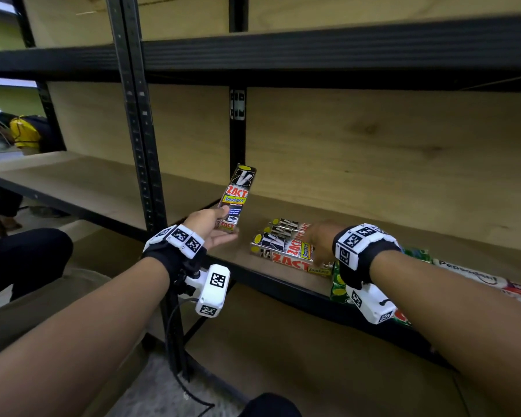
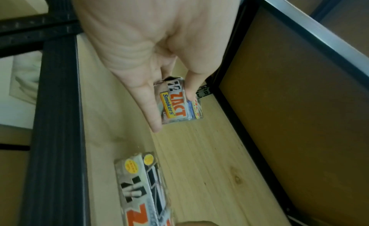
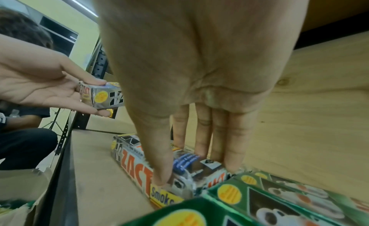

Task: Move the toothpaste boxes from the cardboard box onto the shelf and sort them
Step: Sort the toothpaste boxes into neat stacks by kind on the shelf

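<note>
Our left hand (image 1: 211,227) pinches a silver ZACT box (image 1: 236,198) upright over the plywood shelf (image 1: 103,188); right hand (image 1: 321,240) presses straight fingers on the flat stack (image 1: 286,251) (same silver-and-orange print).

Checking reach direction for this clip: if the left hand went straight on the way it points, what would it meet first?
Probably the shelf's wooden back panel; the left hand holds a ZACT Smokers box pointing there, though depth is unclear.
</note>
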A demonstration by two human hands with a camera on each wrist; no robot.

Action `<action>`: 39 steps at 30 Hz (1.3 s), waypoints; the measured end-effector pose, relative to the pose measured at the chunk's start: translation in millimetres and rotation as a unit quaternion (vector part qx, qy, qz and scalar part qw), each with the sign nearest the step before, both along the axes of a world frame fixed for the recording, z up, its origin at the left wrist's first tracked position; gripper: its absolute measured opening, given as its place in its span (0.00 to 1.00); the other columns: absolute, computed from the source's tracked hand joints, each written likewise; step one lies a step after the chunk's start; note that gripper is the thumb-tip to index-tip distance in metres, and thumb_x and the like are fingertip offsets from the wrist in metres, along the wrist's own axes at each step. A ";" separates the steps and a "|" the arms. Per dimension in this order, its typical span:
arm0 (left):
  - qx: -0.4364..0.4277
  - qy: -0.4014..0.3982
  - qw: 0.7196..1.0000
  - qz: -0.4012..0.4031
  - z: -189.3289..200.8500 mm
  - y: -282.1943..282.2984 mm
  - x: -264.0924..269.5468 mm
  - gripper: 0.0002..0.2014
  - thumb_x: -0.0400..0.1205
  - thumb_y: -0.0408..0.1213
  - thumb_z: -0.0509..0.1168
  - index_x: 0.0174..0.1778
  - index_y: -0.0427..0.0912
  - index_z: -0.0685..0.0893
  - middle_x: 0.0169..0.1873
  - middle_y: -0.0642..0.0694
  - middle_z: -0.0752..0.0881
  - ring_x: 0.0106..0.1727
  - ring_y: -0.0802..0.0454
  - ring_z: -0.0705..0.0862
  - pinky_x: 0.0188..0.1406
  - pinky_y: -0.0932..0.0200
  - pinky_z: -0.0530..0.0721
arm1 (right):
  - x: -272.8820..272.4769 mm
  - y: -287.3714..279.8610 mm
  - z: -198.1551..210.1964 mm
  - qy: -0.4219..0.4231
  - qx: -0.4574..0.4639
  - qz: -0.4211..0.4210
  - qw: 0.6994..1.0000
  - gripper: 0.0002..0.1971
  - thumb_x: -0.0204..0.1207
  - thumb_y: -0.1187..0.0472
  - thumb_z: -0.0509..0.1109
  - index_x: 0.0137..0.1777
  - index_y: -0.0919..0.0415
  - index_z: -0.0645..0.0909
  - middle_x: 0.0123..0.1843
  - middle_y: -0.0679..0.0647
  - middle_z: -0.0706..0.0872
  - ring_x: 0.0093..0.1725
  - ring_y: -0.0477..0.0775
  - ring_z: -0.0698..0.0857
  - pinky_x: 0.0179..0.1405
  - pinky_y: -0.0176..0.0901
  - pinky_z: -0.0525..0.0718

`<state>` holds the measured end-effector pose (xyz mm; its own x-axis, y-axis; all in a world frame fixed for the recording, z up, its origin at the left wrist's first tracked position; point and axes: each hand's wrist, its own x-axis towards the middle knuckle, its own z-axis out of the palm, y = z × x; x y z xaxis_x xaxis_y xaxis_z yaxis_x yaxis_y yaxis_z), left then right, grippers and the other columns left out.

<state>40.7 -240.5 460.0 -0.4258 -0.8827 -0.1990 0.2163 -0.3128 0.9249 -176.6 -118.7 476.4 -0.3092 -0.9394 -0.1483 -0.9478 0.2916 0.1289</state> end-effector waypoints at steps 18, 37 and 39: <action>-0.074 0.001 0.989 -0.128 -9.1 57.2 -50.7 0.16 0.78 0.45 0.74 0.61 0.54 0.88 0.61 0.47 0.88 0.61 0.45 0.86 0.50 0.55 0.85 | 21.8 5.1 16.0 -0.598 -0.274 -0.075 0.749 0.26 0.82 0.61 0.71 0.76 0.51 0.64 0.61 0.64 0.86 0.45 0.61 0.88 0.46 0.63 0.90; -0.150 0.043 0.977 -0.147 -17.0 19.3 -11.2 0.39 0.69 0.18 0.77 0.76 0.39 0.74 0.69 0.33 0.80 0.60 0.38 0.88 0.53 0.47 0.89 | -2.1 47.0 15.3 -0.551 -0.041 -0.046 0.832 0.30 0.75 0.63 0.78 0.76 0.55 0.73 0.67 0.61 0.82 0.55 0.58 0.87 0.47 0.49 0.90; -0.151 0.025 0.977 -0.150 -19.9 16.7 -6.7 0.38 0.67 0.18 0.78 0.74 0.39 0.76 0.68 0.34 0.80 0.59 0.37 0.88 0.53 0.47 0.89 | 3.5 45.7 14.4 -0.493 -0.039 -0.043 0.868 0.34 0.74 0.65 0.79 0.78 0.54 0.70 0.66 0.59 0.80 0.57 0.59 0.87 0.51 0.52 0.91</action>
